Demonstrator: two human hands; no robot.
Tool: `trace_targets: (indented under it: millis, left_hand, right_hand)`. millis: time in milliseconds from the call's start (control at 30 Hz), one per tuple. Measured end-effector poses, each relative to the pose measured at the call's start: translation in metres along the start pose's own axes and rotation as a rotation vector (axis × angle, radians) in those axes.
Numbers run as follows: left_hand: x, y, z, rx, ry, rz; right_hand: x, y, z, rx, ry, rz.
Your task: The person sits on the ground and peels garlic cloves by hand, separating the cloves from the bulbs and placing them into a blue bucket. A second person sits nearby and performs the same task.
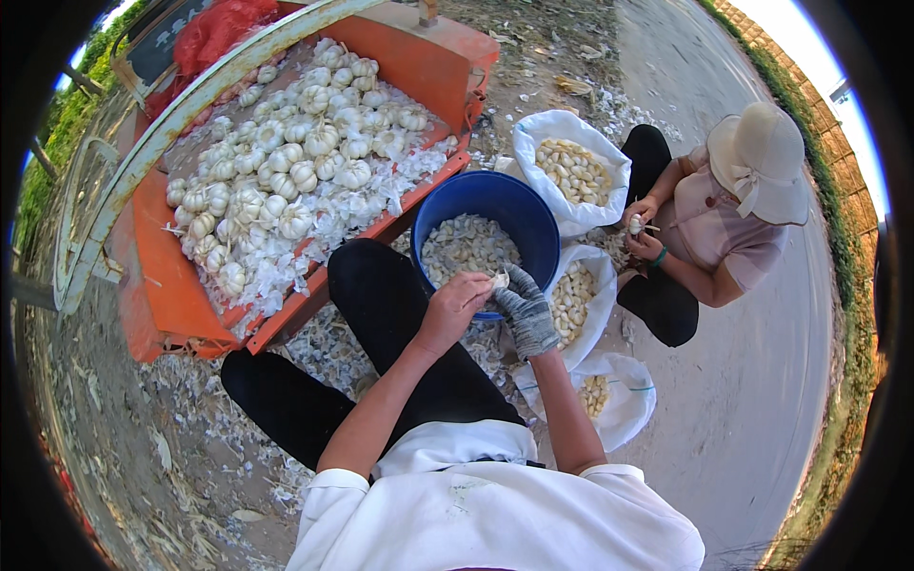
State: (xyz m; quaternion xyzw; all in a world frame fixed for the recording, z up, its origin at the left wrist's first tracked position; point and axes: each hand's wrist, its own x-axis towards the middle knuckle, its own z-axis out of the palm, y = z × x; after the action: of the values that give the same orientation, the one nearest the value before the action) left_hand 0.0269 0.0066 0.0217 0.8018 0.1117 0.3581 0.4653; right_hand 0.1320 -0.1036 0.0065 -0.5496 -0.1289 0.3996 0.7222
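My bare left hand [455, 308] and my right hand [527, 312], in a grey knit glove, meet above the near rim of a blue plastic bucket [532, 221]. Between their fingertips is a small pale piece of garlic [501, 280], pinched from both sides; whether it is one clove or several is too small to tell. Inside the bucket lie many loose garlic cloves [468, 246] mixed with papery skin. To the left, whole garlic bulbs [285, 153] are heaped on an orange metal cart bed [414, 36], with shed skins along its near edge.
White woven sacks of cloves stand to the bucket's right: a far one [525, 135], a middle one [607, 285] and a near one [635, 414]. Beyond them a person in a sun hat [760, 157] holds a bulb. A rusty curved rail [143, 153] arches over the cart.
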Motion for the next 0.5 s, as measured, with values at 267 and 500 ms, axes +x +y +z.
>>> trace_targets:
  millis: [267, 500]
  left_hand:
    - [-0.002, -0.001, 0.0, -0.055, 0.073, -0.13]
    - [-0.005, -0.007, -0.002, -0.377, 0.252, -0.566]
  right_hand:
    - [-0.007, 0.004, 0.007, -0.037, 0.02, -0.036]
    - [-0.012, -0.007, 0.005, -0.045, -0.076, 0.03]
